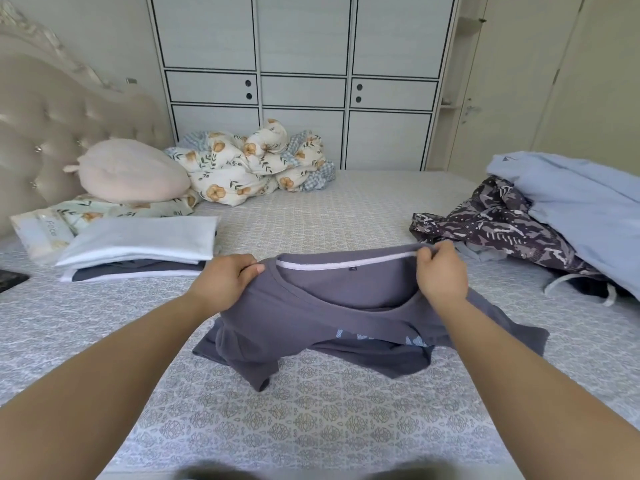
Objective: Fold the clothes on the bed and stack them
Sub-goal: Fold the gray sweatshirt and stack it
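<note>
A grey T-shirt (332, 317) with a pale print lies crumpled in the middle of the bed (311, 410), its neck end lifted. My left hand (225, 282) grips the shirt at the left shoulder. My right hand (441, 271) pinches the collar at the right shoulder, stretching the white neck band between both hands. A stack of folded clothes (138, 247), white on top with a dark piece under it, sits at the left. At the right lies a heap of unfolded clothes: a dark patterned garment (491, 226) and a light blue one (581, 202).
A floral duvet (256, 164) is bundled at the far side, next to a pink pillow (131, 171) and a tufted headboard (52, 133). A packet (38, 233) lies by the folded stack. A dark flat object (10, 279) shows at the left edge. White wardrobes (301, 81) stand behind.
</note>
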